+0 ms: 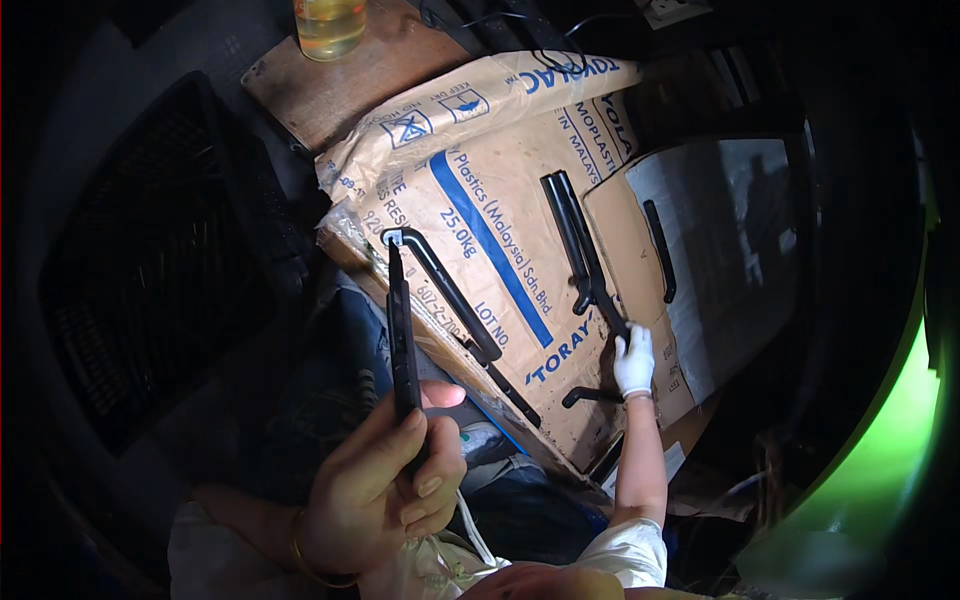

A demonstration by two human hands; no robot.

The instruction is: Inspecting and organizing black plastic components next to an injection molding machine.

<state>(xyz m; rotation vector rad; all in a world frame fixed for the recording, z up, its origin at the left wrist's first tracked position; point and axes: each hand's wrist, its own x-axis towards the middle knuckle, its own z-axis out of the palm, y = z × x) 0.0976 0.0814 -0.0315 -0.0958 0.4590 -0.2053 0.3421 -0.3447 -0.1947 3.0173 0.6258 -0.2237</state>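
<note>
My left hand (385,480) is bare and shut on a long black plastic strip (402,330), held upright so its tip reaches up over a tan paper sack (490,160). My right hand (633,360), in a white glove, rests on the sack and grips the lower end of a black angled plastic part (580,250). More black parts lie on the sack: a curved bar (445,290) just right of my strip, a thin piece (660,250) on a cardboard flap, and a small hooked one (590,395) below my right hand.
A black mesh crate (150,260) stands at the left. A wooden board (370,70) at the back carries a glass of yellow liquid (328,25). A grey sheet (740,230) lies at the right, with a green glow (890,450) along the right rim.
</note>
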